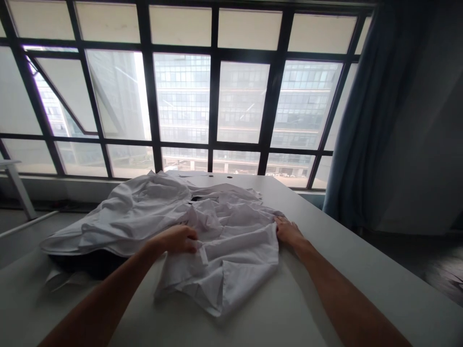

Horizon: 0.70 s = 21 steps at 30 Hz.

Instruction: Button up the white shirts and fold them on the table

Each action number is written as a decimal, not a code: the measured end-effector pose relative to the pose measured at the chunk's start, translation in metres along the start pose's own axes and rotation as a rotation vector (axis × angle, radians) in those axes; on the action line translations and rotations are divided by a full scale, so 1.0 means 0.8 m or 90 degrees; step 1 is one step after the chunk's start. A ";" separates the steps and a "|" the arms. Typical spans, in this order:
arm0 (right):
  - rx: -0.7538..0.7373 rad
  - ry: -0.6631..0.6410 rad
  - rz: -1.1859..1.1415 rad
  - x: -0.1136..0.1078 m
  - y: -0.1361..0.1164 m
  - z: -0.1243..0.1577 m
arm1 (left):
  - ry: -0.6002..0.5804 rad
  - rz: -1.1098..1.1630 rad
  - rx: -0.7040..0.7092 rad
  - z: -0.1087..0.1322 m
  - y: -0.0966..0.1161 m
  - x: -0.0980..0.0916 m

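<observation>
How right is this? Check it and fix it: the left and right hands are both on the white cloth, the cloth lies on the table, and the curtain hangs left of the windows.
Not quite: the curtain hangs right of the windows, as the head view shows. The left hand and right hand are both on the white cloth, which lies on the table.
</observation>
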State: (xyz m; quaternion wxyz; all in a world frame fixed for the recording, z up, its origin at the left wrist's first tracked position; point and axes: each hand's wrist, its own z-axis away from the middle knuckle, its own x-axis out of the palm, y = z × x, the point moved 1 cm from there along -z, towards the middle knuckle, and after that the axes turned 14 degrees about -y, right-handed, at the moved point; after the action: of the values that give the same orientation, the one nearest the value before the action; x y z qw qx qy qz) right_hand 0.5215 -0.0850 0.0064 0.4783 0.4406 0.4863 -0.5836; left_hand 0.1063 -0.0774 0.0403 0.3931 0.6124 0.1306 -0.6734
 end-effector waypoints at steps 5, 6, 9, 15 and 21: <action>-0.219 -0.156 -0.017 -0.017 -0.049 0.041 | -0.016 0.020 0.013 -0.011 -0.013 0.005; -0.272 -0.206 -0.037 -0.021 -0.061 0.053 | -0.018 0.040 0.017 -0.011 -0.016 0.004; -0.359 -0.263 -0.107 -0.033 -0.094 0.089 | 0.014 0.073 0.023 -0.010 -0.026 0.001; -0.436 -0.307 -0.068 -0.016 -0.126 0.101 | 0.143 0.095 -0.043 -0.008 -0.047 -0.001; -0.316 -0.127 -0.059 0.004 -0.073 0.032 | 0.290 0.216 -0.052 -0.011 -0.078 -0.006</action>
State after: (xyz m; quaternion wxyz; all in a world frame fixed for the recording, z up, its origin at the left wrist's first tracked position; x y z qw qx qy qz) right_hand 0.4624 -0.1069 0.0151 0.5903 0.2272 0.5843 -0.5084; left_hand 0.0692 -0.0291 0.0242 0.4851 0.7446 0.1387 -0.4370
